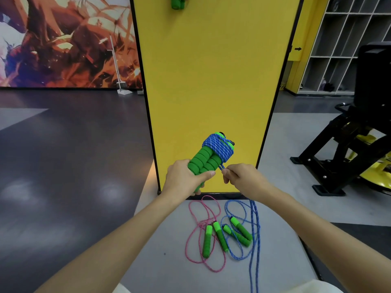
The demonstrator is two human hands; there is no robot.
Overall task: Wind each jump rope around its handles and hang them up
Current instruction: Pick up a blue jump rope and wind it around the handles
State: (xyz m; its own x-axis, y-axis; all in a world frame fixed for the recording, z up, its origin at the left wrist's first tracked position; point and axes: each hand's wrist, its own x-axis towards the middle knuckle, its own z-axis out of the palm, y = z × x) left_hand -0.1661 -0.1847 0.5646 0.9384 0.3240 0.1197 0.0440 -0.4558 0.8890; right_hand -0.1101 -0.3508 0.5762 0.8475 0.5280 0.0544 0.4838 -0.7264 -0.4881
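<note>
My left hand [186,176] grips a pair of green foam handles [203,160] held together, with blue rope [220,148] wound round their upper ends. Just right of the handles, my right hand [241,176] pinches the blue rope's free part, which trails down past my right forearm to the floor [254,240]. On the grey floor below lie a pink rope with two green handles [212,237] and a second blue rope with two green handles [240,230], both loose. Another green-handled rope [177,2] hangs at the top of the yellow panel [211,70].
The yellow panel stands upright directly ahead with black edges. A black and yellow exercise machine [351,144] stands at the right. Grey cubby shelves [342,43] are at the back right. A dustpan and broom [121,85] lean against the mural wall at left.
</note>
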